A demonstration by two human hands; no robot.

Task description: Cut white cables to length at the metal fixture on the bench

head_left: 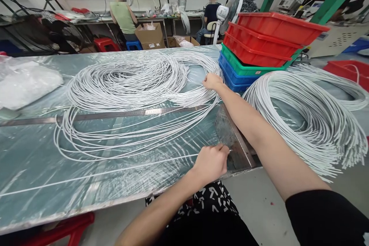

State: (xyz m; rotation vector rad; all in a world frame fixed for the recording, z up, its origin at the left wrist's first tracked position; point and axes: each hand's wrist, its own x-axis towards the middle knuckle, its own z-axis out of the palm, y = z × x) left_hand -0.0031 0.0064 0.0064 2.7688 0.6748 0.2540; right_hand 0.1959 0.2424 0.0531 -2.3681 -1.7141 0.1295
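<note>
My left hand (211,162), near the front edge of the table, is closed on the end of a white cable (115,175). That cable runs nearly straight across the table to the left edge of the view; a short tip pokes out past my fingers. My right hand (212,81) reaches farther out, over the right side of a white cable coil (198,98). Its fingers are pinched together against the strands, and what is between them is hidden. A larger cable coil (127,80) lies beside it. Several loose cable loops (138,138) spread between my hands and leftward.
A steel ruler (152,112) lies across the table, near a dark metal plate (230,134). Stacked red bins (276,27) stand beyond my right arm. Another cable bundle (302,115) hangs over the right edge. Clear plastic bags (27,82) lie left. Two people sit behind.
</note>
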